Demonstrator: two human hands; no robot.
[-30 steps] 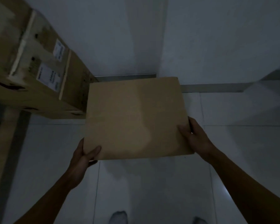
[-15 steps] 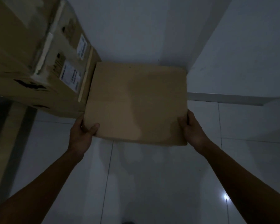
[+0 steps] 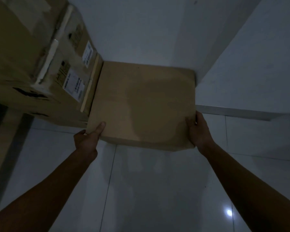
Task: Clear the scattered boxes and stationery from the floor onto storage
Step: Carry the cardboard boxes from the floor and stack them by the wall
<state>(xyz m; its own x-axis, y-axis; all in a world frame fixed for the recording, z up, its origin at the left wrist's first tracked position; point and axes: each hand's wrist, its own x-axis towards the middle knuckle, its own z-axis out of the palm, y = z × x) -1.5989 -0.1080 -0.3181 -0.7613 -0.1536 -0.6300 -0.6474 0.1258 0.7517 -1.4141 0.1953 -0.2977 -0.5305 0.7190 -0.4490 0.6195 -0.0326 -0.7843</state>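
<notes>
Box [image 3: 144, 104] moved farther into wall corner, beside taller taped carton [image 3: 45, 64]. Near corners gripped by left hand [image 3: 88, 139] and right hand [image 3: 198, 131]. Judged stiff, light; best held at opposite edges.

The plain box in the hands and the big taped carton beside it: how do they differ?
The plain box shows a bare top with no labels; the taped carton carries white labels, printed marks and pale tape. The plain box is gripped at its near corners by the left hand and right hand; the taped carton stands untouched and looks much bulkier and taller. Both are brown cardboard, close together near the wall corner.
</notes>
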